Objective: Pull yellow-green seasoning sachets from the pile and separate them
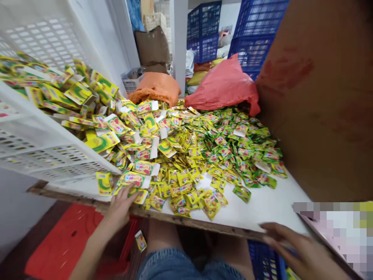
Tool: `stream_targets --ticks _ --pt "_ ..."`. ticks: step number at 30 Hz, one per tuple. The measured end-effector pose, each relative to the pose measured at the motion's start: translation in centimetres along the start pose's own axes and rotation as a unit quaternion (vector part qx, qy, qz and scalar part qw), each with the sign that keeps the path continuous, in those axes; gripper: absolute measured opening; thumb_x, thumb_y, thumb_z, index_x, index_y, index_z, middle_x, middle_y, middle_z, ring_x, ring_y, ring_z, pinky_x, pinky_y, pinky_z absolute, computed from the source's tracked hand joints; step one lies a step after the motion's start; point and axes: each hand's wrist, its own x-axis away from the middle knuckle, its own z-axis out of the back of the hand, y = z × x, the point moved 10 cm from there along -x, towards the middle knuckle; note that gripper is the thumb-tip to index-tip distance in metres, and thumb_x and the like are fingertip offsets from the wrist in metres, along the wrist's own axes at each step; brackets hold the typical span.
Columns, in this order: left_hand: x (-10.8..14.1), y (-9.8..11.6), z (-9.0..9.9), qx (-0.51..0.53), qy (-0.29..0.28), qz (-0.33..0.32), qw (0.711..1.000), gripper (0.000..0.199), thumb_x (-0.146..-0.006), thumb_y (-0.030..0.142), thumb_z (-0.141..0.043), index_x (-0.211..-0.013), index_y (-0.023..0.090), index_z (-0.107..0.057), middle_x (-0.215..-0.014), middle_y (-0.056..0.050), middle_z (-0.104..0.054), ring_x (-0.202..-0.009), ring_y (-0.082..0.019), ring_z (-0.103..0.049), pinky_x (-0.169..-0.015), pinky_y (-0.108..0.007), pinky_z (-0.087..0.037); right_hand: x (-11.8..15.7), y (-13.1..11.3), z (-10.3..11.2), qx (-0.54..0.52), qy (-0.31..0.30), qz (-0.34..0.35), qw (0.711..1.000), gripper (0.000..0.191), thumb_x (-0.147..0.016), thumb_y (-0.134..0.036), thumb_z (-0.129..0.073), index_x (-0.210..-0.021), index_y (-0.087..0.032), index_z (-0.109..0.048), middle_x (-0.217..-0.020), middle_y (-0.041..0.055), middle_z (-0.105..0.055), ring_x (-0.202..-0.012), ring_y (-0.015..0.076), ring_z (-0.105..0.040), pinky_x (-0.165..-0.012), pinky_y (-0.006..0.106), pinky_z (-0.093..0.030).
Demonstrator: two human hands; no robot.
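Small yellow boxes (142,168) with open white flaps are heaped at the left of the white table (247,212). My left hand (124,200) touches a yellow box at the front edge, its fingers spread over it. My right hand (291,243) is near the right front edge, above a blue crate, fingers apart and slightly blurred, with nothing visible in it. Yellow sachets (182,190) lie in the middle, and green sachets (241,155) are piled to their right.
A tipped white basket (52,155) full of boxes stands at left. An orange bag (160,86) and a red bag (224,87) lie at the back. A large cardboard box (323,97) borders the right. Below are a red stool (61,241) and a blue crate (264,258).
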Motion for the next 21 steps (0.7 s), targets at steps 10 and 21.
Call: stream_targets --ticks 10,21 --pt "-2.8 4.3 4.8 0.258 0.145 -0.104 0.949 0.03 -0.083 0.029 -0.051 -0.112 0.024 -0.059 -0.119 -0.006 -0.06 -0.114 -0.023 -0.052 -0.1 -0.041 -0.037 -9.8 6.2 -3.4 0.133 0.02 -0.134 0.982 0.033 -0.08 -0.044 -0.048 -0.095 -0.019 -0.063 -0.093 0.0098 -0.067 -0.075 0.0225 -0.062 -0.064 0.03 -0.043" --pt "-0.4 12.9 -1.6 0.687 0.046 0.111 0.717 0.051 -0.071 0.039 -0.067 -0.113 0.014 -0.054 -0.097 -0.011 -0.069 -0.087 -0.023 -0.065 -0.075 -0.033 -0.052 -9.2 8.8 -6.3 0.129 0.002 -0.178 0.976 0.025 -0.068 -0.04 -0.063 -0.079 -0.018 -0.057 -0.074 0.0089 -0.065 -0.067 0.0237 -0.061 -0.055 0.028 -0.037"
